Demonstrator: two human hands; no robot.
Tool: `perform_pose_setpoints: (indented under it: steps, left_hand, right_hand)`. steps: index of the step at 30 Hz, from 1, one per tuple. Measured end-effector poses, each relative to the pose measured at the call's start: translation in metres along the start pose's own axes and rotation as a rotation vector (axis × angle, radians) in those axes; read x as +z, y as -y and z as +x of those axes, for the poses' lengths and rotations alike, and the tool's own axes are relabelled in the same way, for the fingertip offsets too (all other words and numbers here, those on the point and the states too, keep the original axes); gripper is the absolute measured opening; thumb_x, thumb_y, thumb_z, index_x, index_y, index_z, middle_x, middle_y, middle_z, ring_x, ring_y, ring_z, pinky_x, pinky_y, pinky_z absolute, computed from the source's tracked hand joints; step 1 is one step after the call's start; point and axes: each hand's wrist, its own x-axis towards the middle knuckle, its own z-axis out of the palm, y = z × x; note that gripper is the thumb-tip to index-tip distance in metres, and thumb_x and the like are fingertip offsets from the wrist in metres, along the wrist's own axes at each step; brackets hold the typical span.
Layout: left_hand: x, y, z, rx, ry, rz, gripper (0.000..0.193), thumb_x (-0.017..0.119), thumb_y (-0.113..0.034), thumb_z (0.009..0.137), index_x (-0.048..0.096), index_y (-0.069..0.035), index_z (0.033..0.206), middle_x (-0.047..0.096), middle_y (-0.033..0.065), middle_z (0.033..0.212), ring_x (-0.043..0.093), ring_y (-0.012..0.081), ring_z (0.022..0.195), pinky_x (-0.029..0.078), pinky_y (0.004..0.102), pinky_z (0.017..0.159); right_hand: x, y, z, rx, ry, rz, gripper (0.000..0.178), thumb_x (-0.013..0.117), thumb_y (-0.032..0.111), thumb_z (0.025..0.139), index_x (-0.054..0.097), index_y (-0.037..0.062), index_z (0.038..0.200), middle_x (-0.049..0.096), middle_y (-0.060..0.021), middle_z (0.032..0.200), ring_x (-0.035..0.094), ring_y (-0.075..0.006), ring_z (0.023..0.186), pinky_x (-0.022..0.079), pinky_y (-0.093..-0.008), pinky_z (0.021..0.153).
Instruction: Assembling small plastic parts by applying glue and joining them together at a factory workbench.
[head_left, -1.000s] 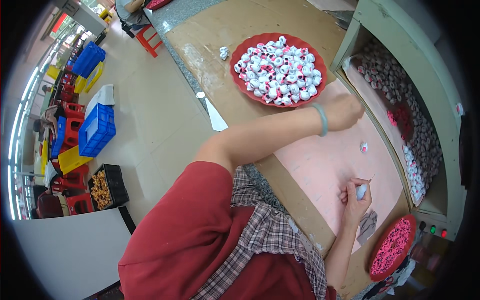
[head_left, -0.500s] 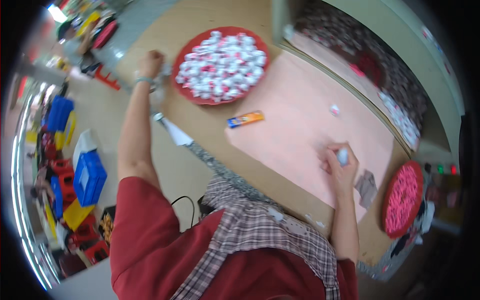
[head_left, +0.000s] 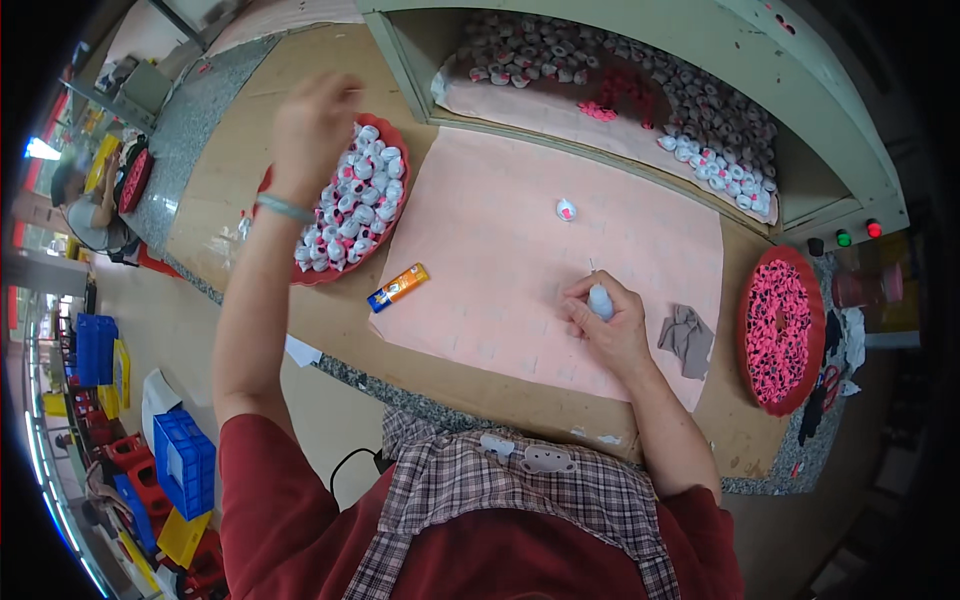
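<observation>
My right hand [head_left: 612, 318] closes round a small pale squeeze bottle [head_left: 600, 302] with a thin needle tip, over the pink paper sheet [head_left: 480, 270]. Beyond it on the sheet sits one small white ball-shaped piece with a pink spot [head_left: 567, 210]. My left hand [head_left: 315, 125] is raised over the red tray [head_left: 403, 165] heaped with similar white and pink pieces [head_left: 362, 195]. Motion smears its fingers, so whether they hold anything cannot be made out. An orange and blue tube box [head_left: 398, 288] lies by the sheet's left corner.
A grey cloth [head_left: 687, 340] lies to the right of my right hand. Farther right stands a red tray [head_left: 746, 330] of pink and black pieces [head_left: 780, 320]. At the back, a metal cabinet [head_left: 640, 45] holds many round pieces. Scissors [head_left: 830, 385] lie near the right edge.
The view has swung, so the trays and sheet appear shifted. My left hand has moved from beyond the left tray to above it. My right hand still holds the squeeze bottle.
</observation>
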Motion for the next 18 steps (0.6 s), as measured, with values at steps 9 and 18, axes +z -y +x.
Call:
perform_pose_setpoints:
  steps: [9,18]
  left_hand:
    - [0.202,-0.096,0.075,0.214,0.367,-0.01,0.027,0.052,-0.009,0.079,0.062,-0.009,0.104,0.063,0.0138,0.096,0.061,0.0317,0.087,0.05,0.0419,0.075]
    - [0.26,-0.109,0.097,0.36,0.476,0.139,0.039,0.051,0.0,0.078,0.057,-0.01,0.115,0.06,0.0155,0.105,0.059,0.0317,0.096,0.048,0.0387,0.082]
  right_hand:
    - [-0.001,0.002,0.002,-0.046,0.041,-0.059,0.006,0.063,0.002,0.082,0.058,0.0007,0.084,0.059,-0.0029,0.072,0.055,-0.0064,0.06,0.046,-0.0205,0.051]
    - [-0.005,-0.003,0.005,-0.106,0.057,-0.095,0.007,0.064,0.002,0.082,0.058,0.0005,0.085,0.059,-0.0035,0.073,0.054,-0.0061,0.06,0.046,-0.02,0.052]
